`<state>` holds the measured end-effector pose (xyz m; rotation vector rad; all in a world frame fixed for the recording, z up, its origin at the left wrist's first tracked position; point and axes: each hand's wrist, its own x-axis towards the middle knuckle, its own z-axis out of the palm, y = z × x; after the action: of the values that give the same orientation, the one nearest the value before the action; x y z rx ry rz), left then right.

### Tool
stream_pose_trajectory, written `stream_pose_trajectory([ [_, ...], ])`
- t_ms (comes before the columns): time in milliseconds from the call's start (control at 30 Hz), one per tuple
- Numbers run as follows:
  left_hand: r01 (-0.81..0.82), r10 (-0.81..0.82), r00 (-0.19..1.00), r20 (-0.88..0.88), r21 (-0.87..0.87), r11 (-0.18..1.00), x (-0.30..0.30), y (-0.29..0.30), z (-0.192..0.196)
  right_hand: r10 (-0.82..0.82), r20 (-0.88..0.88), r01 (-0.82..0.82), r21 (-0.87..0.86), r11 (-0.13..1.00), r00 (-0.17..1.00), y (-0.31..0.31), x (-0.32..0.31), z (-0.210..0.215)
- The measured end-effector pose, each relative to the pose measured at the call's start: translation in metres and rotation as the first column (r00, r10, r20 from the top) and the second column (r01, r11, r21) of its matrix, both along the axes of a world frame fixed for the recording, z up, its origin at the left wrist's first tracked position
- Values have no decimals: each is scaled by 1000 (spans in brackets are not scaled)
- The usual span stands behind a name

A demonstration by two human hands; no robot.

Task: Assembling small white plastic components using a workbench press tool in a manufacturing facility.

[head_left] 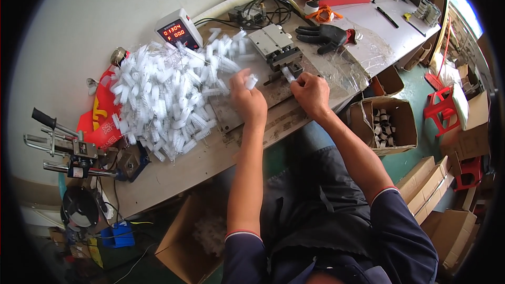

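A carton [181,242] under the bench held loose white pieces; a second box [386,123], at the right, held small rolls. At the bench edge a white brush [251,81] was pinched in the closed left hand [247,100], while another piece [288,73] was pressed by the right hand [311,93] at the jig [276,44]. Feeding seemed under way; exact seating would be needed next. Behind lay the pile [168,97] and counter [178,30].

Worn wooden bench [179,171]: white plastic parts heap [168,94], counter box [179,29], black glove [323,37], possibly clear sheet [363,58].
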<state>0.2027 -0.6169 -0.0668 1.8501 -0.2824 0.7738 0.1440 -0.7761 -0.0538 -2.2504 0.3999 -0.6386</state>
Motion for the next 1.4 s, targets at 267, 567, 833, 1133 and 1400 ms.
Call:
stream_pose_trajectory([
  [267,3,-6,1000,16,156,988,-7,-7,12,-20,15,20,4,1000,1000,-1,1,-5],
  [567,-22,-5,997,80,335,942,-7,-9,8,-36,3,35,168,985,999,-2,1,-1],
  [833,153,-110,986,-124,434,888,-17,-23,8,-53,7,50,243,969,999,-7,-2,-5],
  [1133,148,-151,988,-33,485,862,-18,-23,9,-49,48,33,294,955,998,-9,1,-5],
  [1400,177,-166,984,-68,203,963,-24,-5,4,-33,147,-52,541,840,989,-15,-3,-9],
])
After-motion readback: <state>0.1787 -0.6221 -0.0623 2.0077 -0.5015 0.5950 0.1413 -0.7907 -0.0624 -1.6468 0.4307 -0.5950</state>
